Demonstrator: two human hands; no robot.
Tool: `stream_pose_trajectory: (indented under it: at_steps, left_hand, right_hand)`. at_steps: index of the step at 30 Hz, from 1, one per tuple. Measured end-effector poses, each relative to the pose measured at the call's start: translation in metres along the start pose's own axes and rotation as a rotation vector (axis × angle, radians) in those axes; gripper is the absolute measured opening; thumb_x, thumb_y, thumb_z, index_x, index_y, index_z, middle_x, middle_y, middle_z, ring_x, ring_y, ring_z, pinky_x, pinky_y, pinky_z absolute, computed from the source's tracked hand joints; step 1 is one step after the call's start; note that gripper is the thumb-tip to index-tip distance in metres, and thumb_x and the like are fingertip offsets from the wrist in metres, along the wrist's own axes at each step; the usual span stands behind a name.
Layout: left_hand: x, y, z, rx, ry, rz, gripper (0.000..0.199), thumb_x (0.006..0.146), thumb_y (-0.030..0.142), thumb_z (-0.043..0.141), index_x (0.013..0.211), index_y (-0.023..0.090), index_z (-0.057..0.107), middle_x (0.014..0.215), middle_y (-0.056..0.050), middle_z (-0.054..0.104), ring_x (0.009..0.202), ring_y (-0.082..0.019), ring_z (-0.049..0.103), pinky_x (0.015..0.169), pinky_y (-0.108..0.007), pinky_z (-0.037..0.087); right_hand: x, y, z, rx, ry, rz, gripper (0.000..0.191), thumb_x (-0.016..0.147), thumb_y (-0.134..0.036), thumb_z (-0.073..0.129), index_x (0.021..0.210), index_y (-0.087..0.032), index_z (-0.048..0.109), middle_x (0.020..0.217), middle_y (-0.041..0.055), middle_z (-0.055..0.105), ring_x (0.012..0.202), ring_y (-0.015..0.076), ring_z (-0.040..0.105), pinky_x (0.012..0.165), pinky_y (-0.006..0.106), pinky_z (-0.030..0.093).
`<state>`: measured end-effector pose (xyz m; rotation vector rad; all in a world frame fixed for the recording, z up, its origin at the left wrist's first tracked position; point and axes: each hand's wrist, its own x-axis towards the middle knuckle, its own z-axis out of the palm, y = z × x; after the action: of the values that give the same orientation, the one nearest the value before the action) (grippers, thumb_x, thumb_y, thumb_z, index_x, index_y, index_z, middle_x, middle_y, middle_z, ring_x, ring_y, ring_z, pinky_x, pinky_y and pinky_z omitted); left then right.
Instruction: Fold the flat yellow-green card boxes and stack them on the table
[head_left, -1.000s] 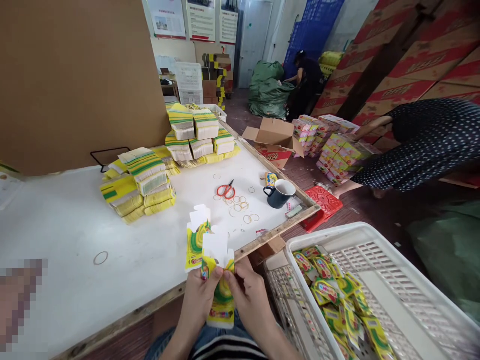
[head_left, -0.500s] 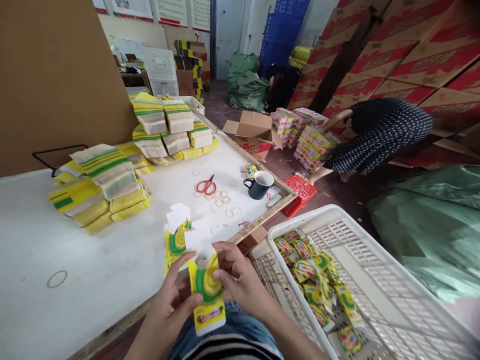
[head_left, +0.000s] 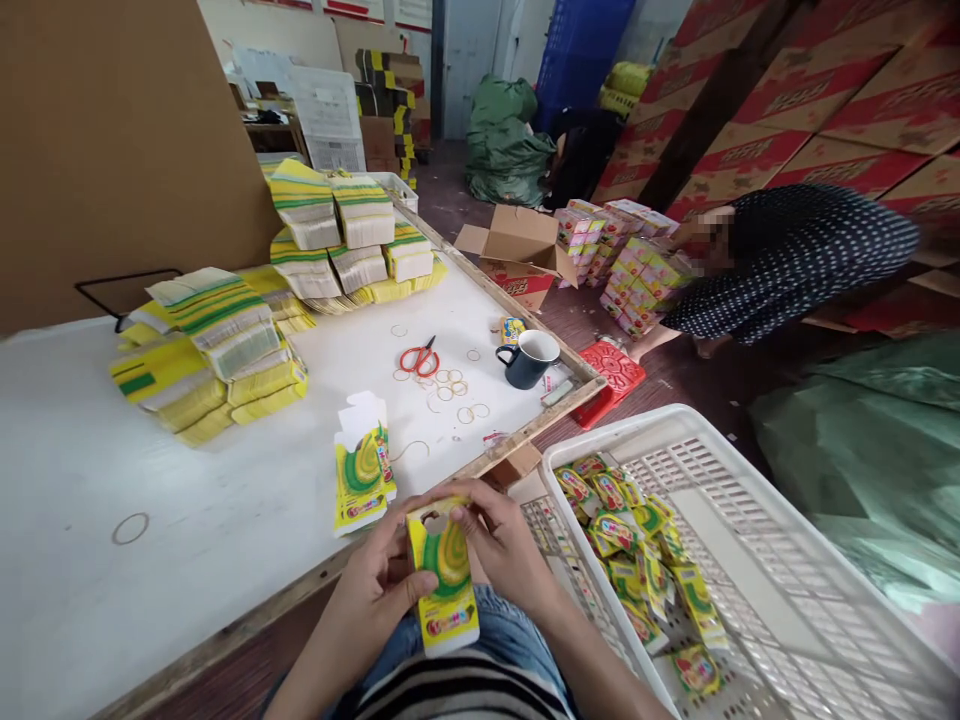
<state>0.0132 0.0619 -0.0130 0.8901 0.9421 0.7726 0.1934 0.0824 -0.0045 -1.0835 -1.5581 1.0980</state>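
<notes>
Above my lap I hold a small yellow-and-green carton (head_left: pixel 448 595) with a round cut-out near its top. My left hand (head_left: pixel 381 580) grips the carton's left side, thumb across the front. Curled round the upper right corner, my right hand (head_left: pixel 506 545) has its thumb beside the cut-out and its fingers along the top edge. No white flap stands up from this carton. Just beyond my hands, a few flat cartons (head_left: pixel 362 478) with white flaps lie on the white table (head_left: pixel 247 520). To my right, finished-looking cartons (head_left: pixel 615 535) lie loose in a white plastic crate (head_left: pixel 664 418).
Banded carton stacks (head_left: pixel 217 350) fill the table's left and back. Scissors (head_left: pixel 420 358), rubber bands (head_left: pixel 450 382) and a dark mug (head_left: pixel 529 360) sit nearer the wooden edge. Beyond are a red stool (head_left: pixel 611 375), an open cardboard box (head_left: pixel 517 245) and a bending person (head_left: pixel 810 255).
The white flap that stood up from the held carton is now folded out of sight. My right hand has moved over its top edge. The view has shifted slightly.
</notes>
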Motion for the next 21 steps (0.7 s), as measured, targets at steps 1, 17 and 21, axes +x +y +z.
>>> stream_pose_trajectory:
  at_steps: [1,17,21]
  left_hand:
    - [0.001,-0.001,-0.002,0.035,0.004,0.017,0.065,0.080,0.030,0.069,0.136,0.022,0.037,0.121,-0.013,0.066,0.101,-0.028,0.067,0.084,-0.038,0.054]
    - [0.001,0.003,0.000,-0.010,0.014,0.061,0.057,0.081,0.024,0.065,0.133,0.021,0.044,0.126,-0.014,0.065,0.107,-0.028,0.065,0.089,-0.038,0.052]
    - [0.001,-0.001,-0.001,0.056,-0.006,0.081,0.056,0.083,0.023,0.063,0.135,0.022,0.045,0.136,-0.013,0.058,0.116,-0.028,0.060,0.093,-0.038,0.050]
  right_hand:
    - [0.000,0.000,-0.002,0.001,-0.015,-0.008,0.028,0.096,-0.038,0.047,0.100,-0.021,0.069,0.096,0.0079,0.066,0.098,0.0212,0.059,0.087,0.035,0.047]
    - [-0.002,-0.001,0.008,-0.296,-0.144,0.237,0.038,0.077,-0.015,0.059,0.113,-0.021,0.051,0.055,-0.0101,0.044,0.048,0.0115,0.044,0.049,0.022,0.033]
    - [0.000,0.001,0.006,-0.297,-0.133,0.248,0.037,0.074,-0.011,0.056,0.109,-0.021,0.052,0.052,-0.0113,0.038,0.046,0.0112,0.042,0.047,0.021,0.031]
